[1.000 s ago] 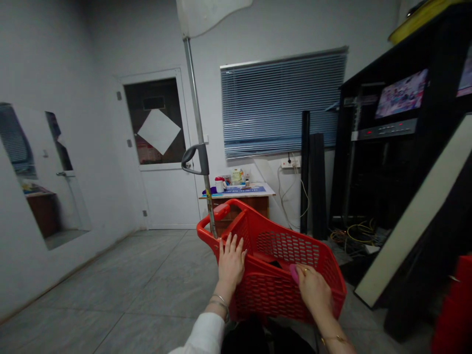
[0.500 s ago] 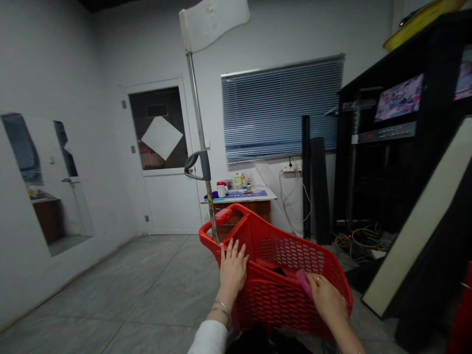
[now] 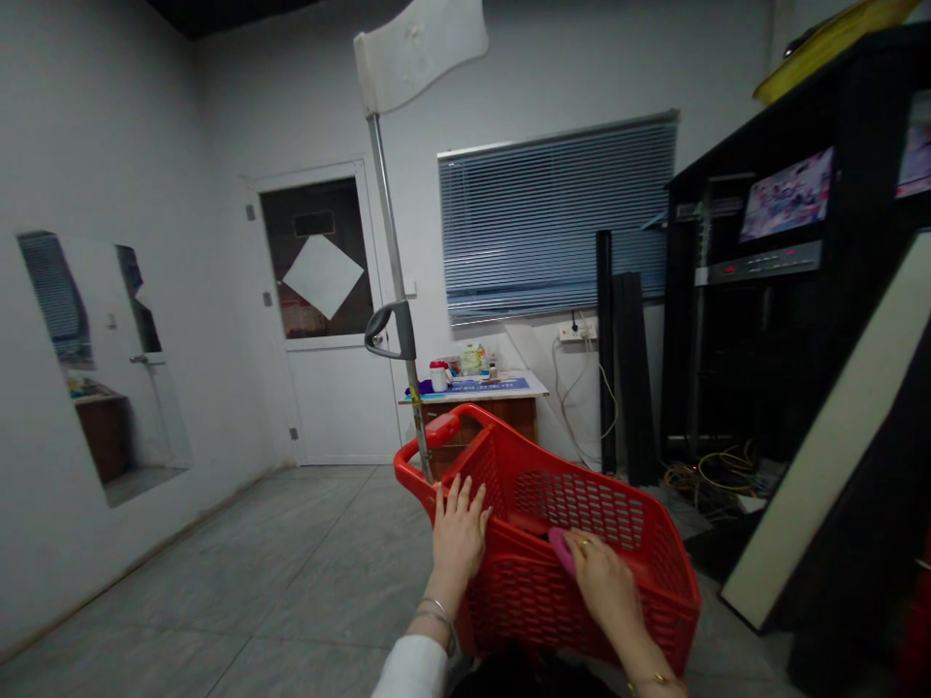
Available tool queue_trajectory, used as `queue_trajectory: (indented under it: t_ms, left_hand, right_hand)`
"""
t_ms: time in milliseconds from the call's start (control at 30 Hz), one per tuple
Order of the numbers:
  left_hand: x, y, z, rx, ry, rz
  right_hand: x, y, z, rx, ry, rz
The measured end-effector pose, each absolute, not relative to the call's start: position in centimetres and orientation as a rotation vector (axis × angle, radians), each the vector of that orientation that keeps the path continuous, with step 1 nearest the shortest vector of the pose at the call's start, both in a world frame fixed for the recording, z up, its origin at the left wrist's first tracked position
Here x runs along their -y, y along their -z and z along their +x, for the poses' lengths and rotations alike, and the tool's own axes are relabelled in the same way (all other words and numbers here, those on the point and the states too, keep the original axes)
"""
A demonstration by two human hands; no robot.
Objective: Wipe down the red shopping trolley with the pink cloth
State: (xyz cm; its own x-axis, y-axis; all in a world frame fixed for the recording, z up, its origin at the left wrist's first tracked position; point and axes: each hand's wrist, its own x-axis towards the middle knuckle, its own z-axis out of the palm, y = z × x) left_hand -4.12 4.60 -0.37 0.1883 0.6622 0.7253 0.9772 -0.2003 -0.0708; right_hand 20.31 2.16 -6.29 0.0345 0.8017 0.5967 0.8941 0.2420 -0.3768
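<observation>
A red plastic shopping cart with slotted walls stands right in front of me. My left hand lies on its near rim close to the handle end, fingers spread. In my right hand a pink cloth is pinched against the near rim, farther right. A metal pole rises from the cart's handle end, with a grey grip midway and a white flag-shaped plate at its top.
Behind the cart is a small table with bottles on it, below a blind-covered window. A white door is at the back left. On the right are a black rack with screens, leaning boards and loose cables.
My right hand has slid the pink cloth leftward along the near rim, closer to my left hand. The left hand stays at the same place on the cart.
</observation>
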Motion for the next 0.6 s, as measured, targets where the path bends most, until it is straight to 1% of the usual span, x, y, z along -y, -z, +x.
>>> queue_trajectory:
  t_ms: [100,167,300,367,600]
  left_hand:
    - [-4.6,0.5,-3.6,1.532,0.796,-1.94]
    - [-4.5,0.5,-3.3,1.53,0.813,-1.943]
    - [-4.4,0.3,-3.5,1.525,0.796,-1.957]
    - [-4.3,0.0,-3.8,1.525,0.773,-1.973]
    - [-4.1,-0.1,-3.4,1.552,0.81,-1.99]
  right_hand:
    - [-1.7,6.9,22.7,1.647,0.198,-1.717]
    - [-2.1,6.2,20.1,1.669,0.258,-1.703]
    - [-3.4,4.1,11.6,1.77,0.366,-1.529]
    - [-3.6,4.0,10.4,1.776,0.377,-1.48]
    - [-2.2,8.5,20.5,1.714,0.4,-1.499]
